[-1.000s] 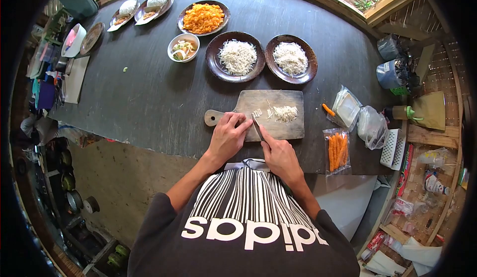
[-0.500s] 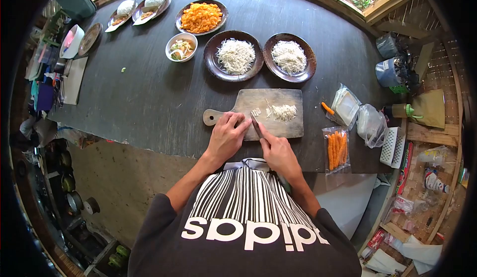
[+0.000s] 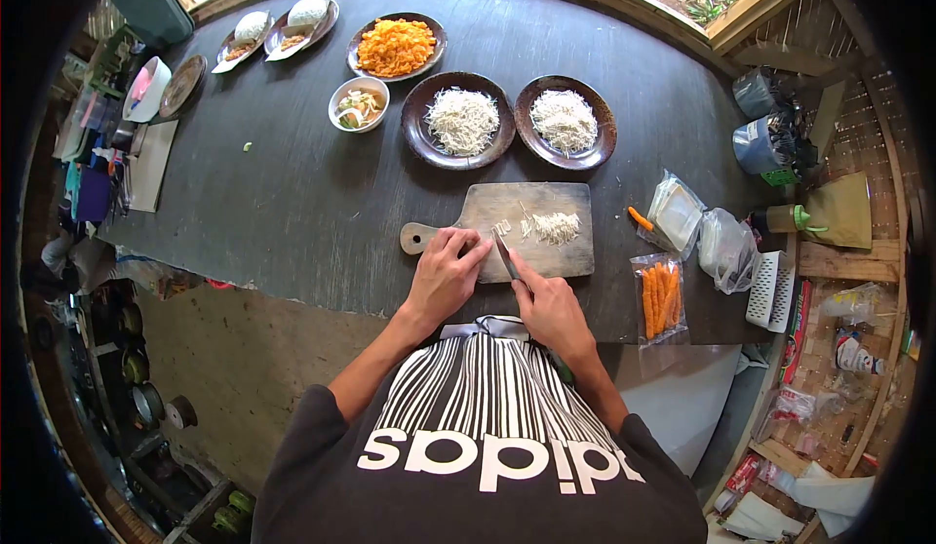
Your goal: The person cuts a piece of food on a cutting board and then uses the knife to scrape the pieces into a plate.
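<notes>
A wooden cutting board [image 3: 478, 193] with a handle lies near the table's front edge. My right hand [image 3: 554, 308] is closed round a knife [image 3: 506, 256], its blade pointing away from me over the board. Beside the blade, my left hand [image 3: 447, 276] presses its curled fingers onto the board's left part. Whatever they hold is hidden beneath them. Just past the knife tip lie a few short white strips [image 3: 501, 227], and a small heap of thin white shreds [image 3: 556, 228] sits farther right on the board.
Two dark plates of white shreds [image 3: 463, 123] [image 3: 565, 121] stand behind the board. Farther back are a plate of orange pieces [image 3: 395, 48] and a white bowl [image 3: 358, 104]. Bagged carrots [image 3: 662, 295], plastic bags [image 3: 729, 247] and a white grater [image 3: 769, 291] lie at right.
The view has shifted slightly, so the plates and board appear a little lower. The knife's handle end shows more now; both hands stay in nearly the same place on the board.
</notes>
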Available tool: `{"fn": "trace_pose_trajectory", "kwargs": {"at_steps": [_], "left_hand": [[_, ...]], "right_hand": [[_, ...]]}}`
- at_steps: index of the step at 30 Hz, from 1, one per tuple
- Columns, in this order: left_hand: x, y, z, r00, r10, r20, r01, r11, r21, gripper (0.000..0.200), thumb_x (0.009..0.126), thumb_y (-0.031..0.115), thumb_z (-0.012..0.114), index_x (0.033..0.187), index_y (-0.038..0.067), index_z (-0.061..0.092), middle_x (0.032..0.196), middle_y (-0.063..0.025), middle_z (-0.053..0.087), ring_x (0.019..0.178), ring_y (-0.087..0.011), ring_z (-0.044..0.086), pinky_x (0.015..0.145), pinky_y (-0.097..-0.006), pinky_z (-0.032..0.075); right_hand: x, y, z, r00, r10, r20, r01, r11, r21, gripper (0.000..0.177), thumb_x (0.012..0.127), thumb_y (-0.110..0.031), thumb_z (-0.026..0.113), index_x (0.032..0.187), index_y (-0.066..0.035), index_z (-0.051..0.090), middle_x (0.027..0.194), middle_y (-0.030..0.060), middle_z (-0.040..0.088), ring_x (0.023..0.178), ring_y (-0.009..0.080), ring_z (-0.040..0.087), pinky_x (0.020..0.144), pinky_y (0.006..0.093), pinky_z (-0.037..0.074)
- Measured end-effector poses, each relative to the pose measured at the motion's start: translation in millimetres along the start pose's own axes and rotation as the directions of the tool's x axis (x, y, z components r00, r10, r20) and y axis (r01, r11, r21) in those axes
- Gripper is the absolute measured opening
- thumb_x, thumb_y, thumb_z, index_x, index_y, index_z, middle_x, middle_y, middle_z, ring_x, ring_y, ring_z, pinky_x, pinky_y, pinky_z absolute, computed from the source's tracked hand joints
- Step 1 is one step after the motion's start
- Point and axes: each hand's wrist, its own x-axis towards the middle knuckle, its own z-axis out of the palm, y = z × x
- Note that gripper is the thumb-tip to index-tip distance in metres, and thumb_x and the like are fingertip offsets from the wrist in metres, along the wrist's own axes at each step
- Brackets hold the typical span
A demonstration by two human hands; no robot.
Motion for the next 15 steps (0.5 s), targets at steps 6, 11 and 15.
{"fn": "trace_pose_trajectory", "kwargs": {"at_steps": [6, 11, 15], "left_hand": [[0.1, 0.3, -0.2, 1.000, -0.008, -0.005, 0.008, 1.000, -0.013, 0.038, 0.086, 0.003, 0.080, 0.124, 0.009, 0.080, 0.118, -0.0078, 0.069, 0.116, -0.0303, 0.063, 0.101, -0.0440, 0.054], [0.4, 0.4, -0.4, 1.000, -0.020, -0.008, 0.020, 0.999, -0.027, 0.038, 0.086, 0.003, 0.079, 0.124, 0.008, 0.080, 0.118, -0.0077, 0.068, 0.116, -0.0301, 0.063, 0.101, -0.0437, 0.054], [0.2, -0.6, -0.9, 1.000, -0.006, -0.008, 0.006, 1.000, -0.020, 0.037, 0.087, 0.004, 0.078, 0.124, 0.007, 0.079, 0.117, -0.0082, 0.068, 0.116, -0.0301, 0.063, 0.102, -0.0436, 0.054]], "right_hand": [[-0.3, -3.5, -0.2, 0.999, 0.029, 0.040, -0.028, 1.000, -0.012, 0.051, 0.105, -0.020, 0.063, 0.156, -0.016, 0.060, 0.090, 0.0335, 0.072, 0.089, 0.0535, 0.072, 0.083, 0.0603, 0.057], [0.6, -2.5, 1.9, 0.999, 0.011, 0.045, -0.010, 1.000, -0.017, 0.053, 0.105, -0.021, 0.063, 0.157, -0.017, 0.058, 0.090, 0.0339, 0.072, 0.089, 0.0537, 0.072, 0.084, 0.0608, 0.056], [-0.2, -7.0, 3.1, 0.998, 0.029, 0.046, -0.027, 0.999, -0.037, 0.053, 0.105, -0.021, 0.061, 0.158, -0.016, 0.057, 0.089, 0.0347, 0.072, 0.088, 0.0542, 0.072, 0.083, 0.0622, 0.057]]}}
